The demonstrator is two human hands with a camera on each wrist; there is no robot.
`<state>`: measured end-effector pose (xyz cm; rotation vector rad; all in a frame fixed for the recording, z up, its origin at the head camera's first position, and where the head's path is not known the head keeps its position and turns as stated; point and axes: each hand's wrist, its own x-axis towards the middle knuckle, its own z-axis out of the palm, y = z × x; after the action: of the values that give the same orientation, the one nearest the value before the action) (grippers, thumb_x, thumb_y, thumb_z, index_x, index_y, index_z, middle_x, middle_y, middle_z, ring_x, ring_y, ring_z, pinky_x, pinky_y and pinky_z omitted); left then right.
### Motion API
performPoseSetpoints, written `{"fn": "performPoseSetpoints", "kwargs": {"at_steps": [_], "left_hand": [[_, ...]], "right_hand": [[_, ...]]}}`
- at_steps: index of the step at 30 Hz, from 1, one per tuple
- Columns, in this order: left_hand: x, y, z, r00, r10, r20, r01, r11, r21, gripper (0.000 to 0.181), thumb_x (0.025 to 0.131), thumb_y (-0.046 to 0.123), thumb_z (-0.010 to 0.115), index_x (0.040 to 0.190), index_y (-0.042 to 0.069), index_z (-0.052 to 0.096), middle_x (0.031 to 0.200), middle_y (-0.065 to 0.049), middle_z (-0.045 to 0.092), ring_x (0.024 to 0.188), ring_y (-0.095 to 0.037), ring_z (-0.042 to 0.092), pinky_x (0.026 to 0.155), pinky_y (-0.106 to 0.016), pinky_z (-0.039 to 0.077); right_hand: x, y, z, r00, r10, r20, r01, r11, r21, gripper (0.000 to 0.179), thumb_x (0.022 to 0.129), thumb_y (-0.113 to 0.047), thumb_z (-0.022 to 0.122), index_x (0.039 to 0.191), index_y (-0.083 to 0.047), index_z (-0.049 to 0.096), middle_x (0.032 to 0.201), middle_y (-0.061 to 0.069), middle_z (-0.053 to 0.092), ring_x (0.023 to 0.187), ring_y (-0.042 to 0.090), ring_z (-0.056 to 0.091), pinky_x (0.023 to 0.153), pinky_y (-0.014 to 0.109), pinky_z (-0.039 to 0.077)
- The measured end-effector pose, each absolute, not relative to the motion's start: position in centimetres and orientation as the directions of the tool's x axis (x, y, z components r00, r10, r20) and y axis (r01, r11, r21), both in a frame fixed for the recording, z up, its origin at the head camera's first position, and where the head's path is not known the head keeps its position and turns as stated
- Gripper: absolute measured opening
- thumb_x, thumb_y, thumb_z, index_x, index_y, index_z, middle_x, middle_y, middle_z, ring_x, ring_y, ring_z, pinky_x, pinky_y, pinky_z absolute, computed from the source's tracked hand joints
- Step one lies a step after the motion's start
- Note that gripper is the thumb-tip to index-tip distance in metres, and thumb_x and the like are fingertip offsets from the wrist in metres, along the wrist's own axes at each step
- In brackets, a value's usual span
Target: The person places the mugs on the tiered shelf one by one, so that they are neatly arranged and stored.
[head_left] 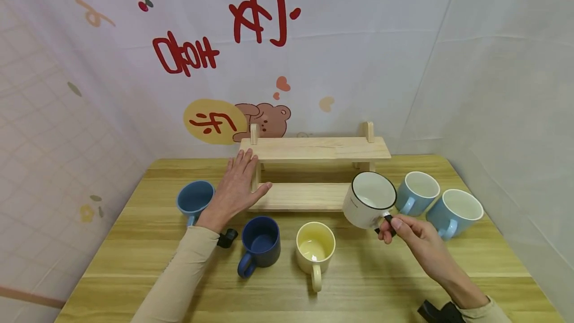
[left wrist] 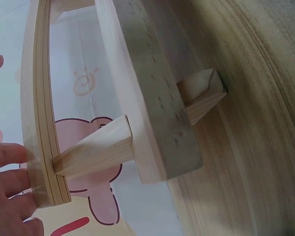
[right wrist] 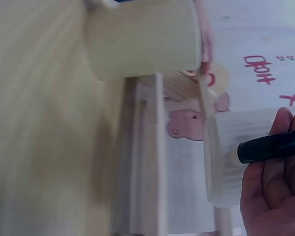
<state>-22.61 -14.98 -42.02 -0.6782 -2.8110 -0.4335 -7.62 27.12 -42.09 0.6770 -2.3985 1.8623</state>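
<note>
My right hand [head_left: 417, 243] pinches the black handle [right wrist: 270, 146] of a white mug with a black rim [head_left: 368, 201]. This mug hangs at the right front of a two-tier wooden shelf [head_left: 309, 148], overlapping its lower tier in the head view. Fingers straight and spread, my left hand [head_left: 237, 183] rests at the left end of the upper tier; its fingertips show beside the board [left wrist: 42, 147] in the left wrist view. Closest to the left wrist stand a blue mug [head_left: 196, 198] and a dark blue mug [head_left: 261, 243].
A yellow mug [head_left: 315, 248] stands in front of the shelf, handle toward me. Two light blue mugs [head_left: 417, 193] with white insides stand right of the shelf, close to the held mug. Behind the table [head_left: 358, 283] hangs a printed white cloth [head_left: 358, 54].
</note>
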Motion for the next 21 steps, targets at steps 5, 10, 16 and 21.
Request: {"fn": "performPoseSetpoints", "kwargs": {"at_steps": [5,10,16,21], "left_hand": [[-22.6,-14.9,-42.1,-0.867,0.411,0.282,0.478,0.847,0.233,0.089,0.098,0.059,0.058,0.157,-0.004,0.038,0.167,-0.023,0.026,0.157,-0.04,0.015,0.125,-0.058,0.014],[-22.6,-14.9,-42.1,-0.865,0.41,0.289,0.479,0.846,0.233,0.088,0.098,0.059,0.059,0.156,-0.005,0.039,0.167,-0.023,0.026,0.157,-0.04,0.015,0.125,-0.058,0.014],[-22.5,-14.9,-42.1,-0.867,0.407,0.287,0.477,0.845,0.243,0.088,0.098,0.057,0.059,0.156,-0.005,0.038,0.167,-0.023,0.025,0.157,-0.04,0.014,0.126,-0.057,0.013],[-22.5,-14.8,-42.0,-0.862,0.41,0.298,0.483,0.842,0.24,0.087,0.098,0.057,0.059,0.156,-0.005,0.039,0.167,-0.024,0.026,0.157,-0.04,0.015,0.125,-0.058,0.015]], "right_hand": [[-8.7,26.9,-41.0,-0.911,-0.253,0.325,-0.379,0.205,-0.903,0.032,0.111,0.001,0.035,0.101,0.004,0.066,0.084,0.008,0.066,0.092,0.017,0.067,0.09,0.021,0.05],[-9.7,26.5,-39.8,-0.919,-0.21,0.335,-0.372,0.172,-0.912,0.032,0.112,-0.004,0.037,0.102,0.007,0.065,0.086,0.01,0.065,0.093,0.017,0.065,0.09,0.022,0.049],[-10.9,25.8,-38.7,-0.926,-0.176,0.335,-0.36,0.138,-0.923,0.034,0.114,-0.011,0.038,0.105,0.011,0.063,0.089,0.007,0.065,0.097,0.018,0.065,0.092,0.022,0.049],[-12.2,25.4,-38.2,-0.91,-0.167,0.38,-0.393,0.049,-0.918,0.035,0.114,-0.011,0.038,0.106,0.015,0.061,0.089,0.006,0.064,0.1,0.019,0.065,0.095,0.023,0.05]]}}
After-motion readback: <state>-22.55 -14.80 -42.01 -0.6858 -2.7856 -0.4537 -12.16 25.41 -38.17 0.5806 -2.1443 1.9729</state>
